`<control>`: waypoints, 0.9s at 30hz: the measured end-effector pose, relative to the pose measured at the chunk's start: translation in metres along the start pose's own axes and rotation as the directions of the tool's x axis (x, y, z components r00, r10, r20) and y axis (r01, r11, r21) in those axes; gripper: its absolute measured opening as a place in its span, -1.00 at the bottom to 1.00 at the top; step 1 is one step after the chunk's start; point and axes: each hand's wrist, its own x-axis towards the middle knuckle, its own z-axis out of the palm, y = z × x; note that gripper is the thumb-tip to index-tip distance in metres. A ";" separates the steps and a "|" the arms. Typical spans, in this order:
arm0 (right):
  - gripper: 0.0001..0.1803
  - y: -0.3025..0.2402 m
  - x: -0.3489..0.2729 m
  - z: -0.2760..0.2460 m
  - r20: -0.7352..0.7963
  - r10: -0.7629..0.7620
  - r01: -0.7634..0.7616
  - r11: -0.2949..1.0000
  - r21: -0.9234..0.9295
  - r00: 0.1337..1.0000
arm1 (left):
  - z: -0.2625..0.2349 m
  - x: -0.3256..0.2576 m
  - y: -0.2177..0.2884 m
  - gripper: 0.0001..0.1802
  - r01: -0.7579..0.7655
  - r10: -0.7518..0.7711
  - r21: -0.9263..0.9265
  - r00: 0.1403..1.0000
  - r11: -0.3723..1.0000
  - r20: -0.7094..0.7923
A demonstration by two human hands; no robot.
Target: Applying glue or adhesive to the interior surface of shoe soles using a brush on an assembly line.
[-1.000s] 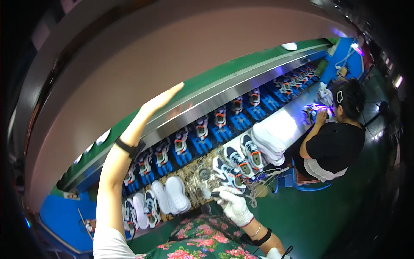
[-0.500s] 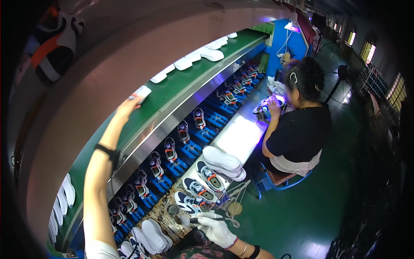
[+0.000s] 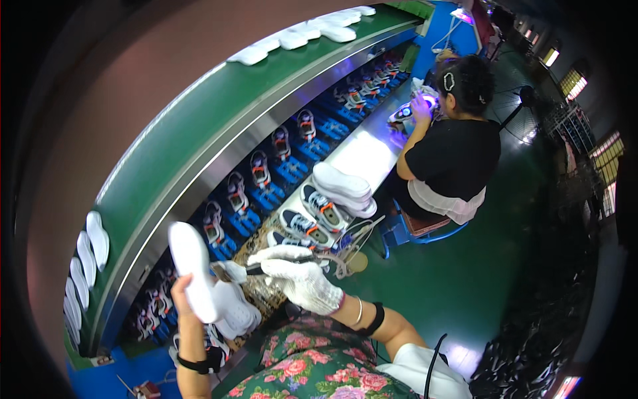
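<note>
Bare-skinned, my left hand (image 3: 182,298) grips a white shoe sole (image 3: 191,263) by its lower edge and holds it up on end in front of the conveyor. My right hand (image 3: 300,284), in a white knit glove, is closed round the dark handle of a brush (image 3: 232,271). The pale brush head is close to the sole; whether they touch, I cannot tell. Behind the held sole lies a pile of white soles (image 3: 236,312). Beyond my glove, sneakers (image 3: 302,223) in navy, white and orange sit on the bench, next to stacked white soles (image 3: 342,186).
A green conveyor belt (image 3: 166,126) curves along the left, carrying white soles (image 3: 292,36) at the far end and more soles (image 3: 86,256) nearby. Below it, a blue rack (image 3: 266,193) carries a row of sneakers. A co-worker (image 3: 452,153) sits at the right, handling a shoe under purple light.
My left hand has come down from the belt toward me with the white sole. My right hand has moved up and left with the brush, toward the sole. My view has shifted too.
</note>
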 end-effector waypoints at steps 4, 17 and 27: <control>-0.77 0.020 0.011 0.018 0.188 -0.180 0.250 0.843 -0.477 0.966 | 0.006 -0.038 -0.072 -0.25 0.218 -0.191 -0.230 0.972 0.948 0.135; -0.70 0.058 0.030 0.052 0.697 -0.365 0.705 -0.135 -0.696 0.618 | 0.043 -0.060 -0.073 0.00 0.050 0.037 -0.432 0.981 0.901 0.191; -0.70 0.075 0.021 0.039 0.556 -0.353 0.641 0.195 -0.743 0.752 | 0.005 -0.045 -0.087 0.05 0.168 0.318 -0.530 0.639 0.831 0.701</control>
